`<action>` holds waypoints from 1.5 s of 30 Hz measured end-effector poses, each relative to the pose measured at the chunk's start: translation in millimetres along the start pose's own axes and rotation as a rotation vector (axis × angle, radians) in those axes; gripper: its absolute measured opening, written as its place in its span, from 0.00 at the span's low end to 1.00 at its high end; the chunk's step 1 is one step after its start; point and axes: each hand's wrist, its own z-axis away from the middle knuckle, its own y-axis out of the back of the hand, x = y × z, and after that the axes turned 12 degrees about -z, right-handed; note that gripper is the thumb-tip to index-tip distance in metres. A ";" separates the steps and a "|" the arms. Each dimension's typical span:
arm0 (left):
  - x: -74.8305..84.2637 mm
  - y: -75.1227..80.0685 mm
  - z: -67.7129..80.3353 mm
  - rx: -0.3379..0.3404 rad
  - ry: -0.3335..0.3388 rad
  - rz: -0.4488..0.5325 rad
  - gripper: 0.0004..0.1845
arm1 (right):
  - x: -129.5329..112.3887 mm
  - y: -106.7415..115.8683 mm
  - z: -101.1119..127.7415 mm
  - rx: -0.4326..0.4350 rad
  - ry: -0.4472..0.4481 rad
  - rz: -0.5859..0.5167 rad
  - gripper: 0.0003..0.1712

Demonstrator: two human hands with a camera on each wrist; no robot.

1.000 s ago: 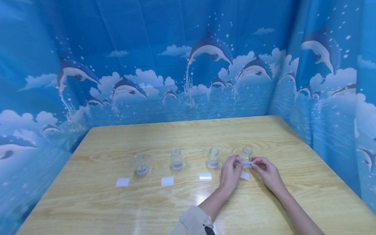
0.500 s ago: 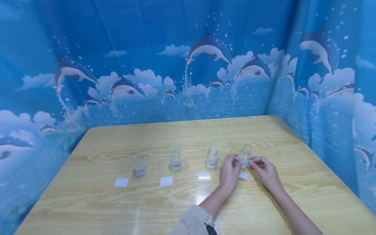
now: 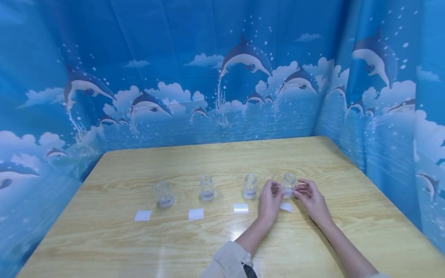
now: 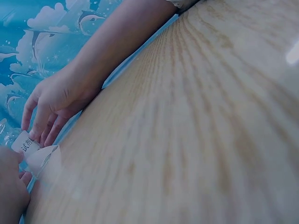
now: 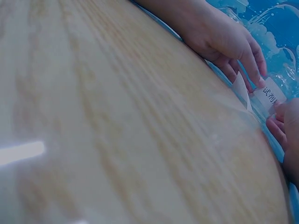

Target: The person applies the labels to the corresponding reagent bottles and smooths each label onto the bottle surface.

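A small clear glass jar (image 3: 289,181) stands rightmost in a row of jars on the wooden table, between both hands. A white paper label (image 5: 269,95) with printed characters lies against its front. My left hand (image 3: 269,202) holds the jar's left side, its thumb at one end of the label. On the other side my right hand (image 3: 314,202) grips the jar, its thumb (image 4: 39,123) pressing the label's other end and its fingers partly hidden behind. A curled white paper piece (image 3: 286,207) lies just in front of the jar.
Farther left stand three labelled glass jars, the near one (image 3: 250,187), the middle one (image 3: 207,189) and the far one (image 3: 165,195). White paper pieces (image 3: 241,208) lie before them. A dolphin-print curtain (image 3: 215,77) surrounds the table (image 3: 139,247) at the back and sides.
The label was stretched between both hands in front of the jar; now it lies against the glass. The right hand's fingers have moved in round the jar's right side.
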 end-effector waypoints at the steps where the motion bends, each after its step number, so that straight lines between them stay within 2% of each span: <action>1: -0.7 0.1 0.1 -0.010 -0.001 0.018 0.18 | -0.2 -0.3 0.2 -0.027 0.003 0.011 0.24; 4: -1.9 -0.2 0.1 -0.034 -0.008 0.072 0.23 | -5.0 -3.2 -0.2 -0.083 0.002 0.047 0.28; 6: -2.0 -0.4 0.3 -0.040 -0.013 0.104 0.22 | -4.4 -4.4 -1.8 -0.106 0.000 0.073 0.30; 13: -0.7 -1.6 0.8 -0.039 -0.006 0.172 0.19 | 6.3 -5.8 -7.6 -0.089 0.046 0.162 0.33; 18: -2.3 -2.5 0.1 -0.036 0.001 0.170 0.19 | 3.3 -3.8 -9.5 -0.105 0.097 0.188 0.29; 24: -3.1 -2.0 -0.5 -0.034 0.009 0.144 0.19 | 0.6 5.3 -11.9 -0.154 0.117 0.127 0.22; 28: -3.1 -1.7 -1.5 -0.023 0.007 0.122 0.19 | 1.8 10.3 -12.3 -0.154 0.060 0.103 0.19; 32: -3.4 -1.8 -1.8 -0.023 0.006 0.106 0.19 | 2.1 12.7 -11.5 -0.166 -0.016 -0.041 0.16; 35: -3.2 -1.5 -1.4 -0.023 0.005 0.095 0.19 | 1.4 12.0 -10.7 -0.172 -0.031 -0.083 0.17; 40: -2.6 -0.7 -0.5 -0.031 0.014 0.105 0.20 | 1.3 6.6 -9.9 -0.140 -0.042 0.028 0.23; 45: -2.8 -0.7 -0.5 -0.030 0.011 0.104 0.19 | 2.4 6.4 -11.3 -0.114 -0.019 0.103 0.19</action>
